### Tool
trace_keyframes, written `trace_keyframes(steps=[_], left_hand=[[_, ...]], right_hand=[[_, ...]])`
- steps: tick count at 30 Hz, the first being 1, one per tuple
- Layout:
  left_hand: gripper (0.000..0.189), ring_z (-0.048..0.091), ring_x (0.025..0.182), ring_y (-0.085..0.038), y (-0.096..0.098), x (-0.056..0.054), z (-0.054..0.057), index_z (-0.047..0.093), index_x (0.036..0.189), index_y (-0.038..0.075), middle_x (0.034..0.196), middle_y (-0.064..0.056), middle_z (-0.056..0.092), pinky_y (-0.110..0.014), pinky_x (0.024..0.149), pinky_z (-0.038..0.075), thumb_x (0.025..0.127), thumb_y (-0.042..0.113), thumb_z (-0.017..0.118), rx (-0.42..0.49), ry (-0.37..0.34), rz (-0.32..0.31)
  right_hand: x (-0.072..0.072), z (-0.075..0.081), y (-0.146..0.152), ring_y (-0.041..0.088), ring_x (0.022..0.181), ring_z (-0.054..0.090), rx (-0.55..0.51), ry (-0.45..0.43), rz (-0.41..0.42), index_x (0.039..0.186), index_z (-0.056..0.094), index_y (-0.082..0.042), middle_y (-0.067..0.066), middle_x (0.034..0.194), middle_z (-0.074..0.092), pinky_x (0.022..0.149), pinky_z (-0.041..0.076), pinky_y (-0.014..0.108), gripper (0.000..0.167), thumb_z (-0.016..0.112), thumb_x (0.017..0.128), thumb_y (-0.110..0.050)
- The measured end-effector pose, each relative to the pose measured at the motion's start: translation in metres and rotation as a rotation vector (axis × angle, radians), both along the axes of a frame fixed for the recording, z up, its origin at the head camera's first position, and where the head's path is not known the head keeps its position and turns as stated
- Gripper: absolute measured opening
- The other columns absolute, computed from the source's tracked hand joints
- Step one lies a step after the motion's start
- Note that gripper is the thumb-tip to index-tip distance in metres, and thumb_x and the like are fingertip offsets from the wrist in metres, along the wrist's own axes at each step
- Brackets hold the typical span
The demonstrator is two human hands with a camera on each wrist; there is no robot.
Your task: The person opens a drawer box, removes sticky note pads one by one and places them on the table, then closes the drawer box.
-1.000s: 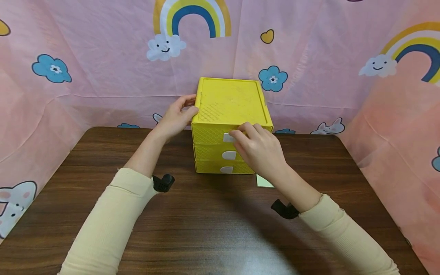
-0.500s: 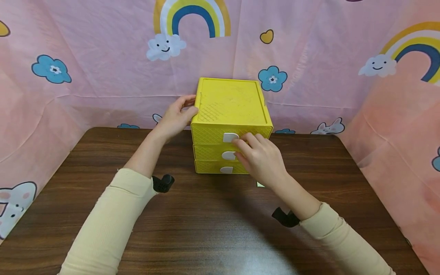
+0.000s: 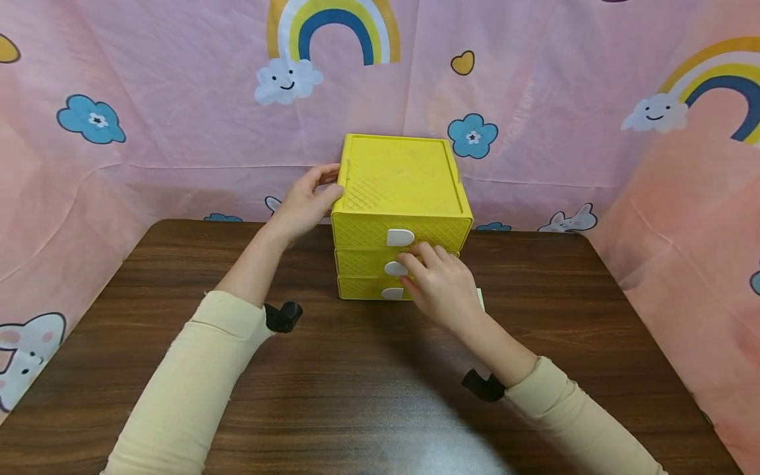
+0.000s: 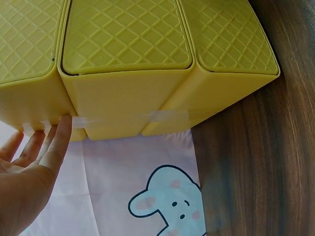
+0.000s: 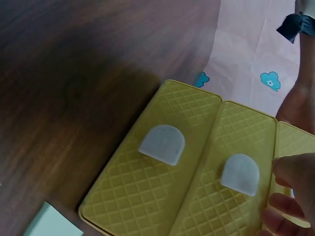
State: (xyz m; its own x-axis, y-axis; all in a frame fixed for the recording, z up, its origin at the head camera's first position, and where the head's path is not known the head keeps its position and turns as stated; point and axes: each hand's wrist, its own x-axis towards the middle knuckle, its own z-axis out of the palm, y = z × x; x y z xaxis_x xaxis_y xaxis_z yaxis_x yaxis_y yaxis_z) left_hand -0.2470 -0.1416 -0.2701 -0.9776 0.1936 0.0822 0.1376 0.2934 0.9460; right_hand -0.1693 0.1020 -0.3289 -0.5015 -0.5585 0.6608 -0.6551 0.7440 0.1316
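Observation:
A yellow three-drawer unit point(image 3: 404, 175) with a lattice pattern stands at the back of the table, all drawers pushed in. White rounded tabs mark the top drawer point(image 3: 400, 237), middle drawer point(image 3: 395, 268) and bottom drawer point(image 3: 392, 293). My left hand point(image 3: 304, 206) rests against the unit's upper left side, fingers extended along its wall point(image 4: 110, 98). Loosely bent, the fingers of my right hand point(image 3: 442, 284) are beside the middle tab. In the right wrist view, the middle tab point(image 5: 240, 174) shows uncovered, with fingertips just to its right.
A pale green block point(image 5: 51, 223) lies on the dark wooden table point(image 3: 332, 382) by the unit's front right, mostly behind my right wrist in the head view. A pink patterned cloth point(image 3: 214, 132) hangs close behind the unit. Black wrist cameras point(image 3: 283, 316) sit at both cuffs.
My right hand has moved from the top drawer's tab down to the middle one, uncovering the top tab. The left hand and the drawer unit stay in place.

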Motion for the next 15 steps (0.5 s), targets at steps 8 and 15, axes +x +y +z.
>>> trace_keyframes(steps=[8,15], left_hand=[[0.055,0.046,0.121,-0.019,0.0,0.0,0.0,0.03,0.143,0.011,0.142,-0.008,0.037,-0.036,0.09,0.048,0.093,0.026,0.046,-0.009,0.002,0.003],[0.054,0.047,0.12,-0.019,0.0,0.0,-0.001,0.03,0.143,0.011,0.142,-0.008,0.037,-0.037,0.09,0.048,0.093,0.026,0.046,-0.004,0.003,0.002]], right_hand=[[-0.003,-0.013,-0.002,0.021,0.069,0.053,-0.011,-0.006,-0.047,0.104,0.065,-0.013,0.003,0.093,0.059,0.051,0.044,0.029,0.03,0.073,0.077,-0.021],[-0.006,-0.02,-0.004,0.022,0.068,0.053,-0.027,0.01,-0.043,0.103,0.065,-0.012,0.004,0.091,0.06,0.051,0.045,0.031,0.028,0.073,0.077,-0.02]])
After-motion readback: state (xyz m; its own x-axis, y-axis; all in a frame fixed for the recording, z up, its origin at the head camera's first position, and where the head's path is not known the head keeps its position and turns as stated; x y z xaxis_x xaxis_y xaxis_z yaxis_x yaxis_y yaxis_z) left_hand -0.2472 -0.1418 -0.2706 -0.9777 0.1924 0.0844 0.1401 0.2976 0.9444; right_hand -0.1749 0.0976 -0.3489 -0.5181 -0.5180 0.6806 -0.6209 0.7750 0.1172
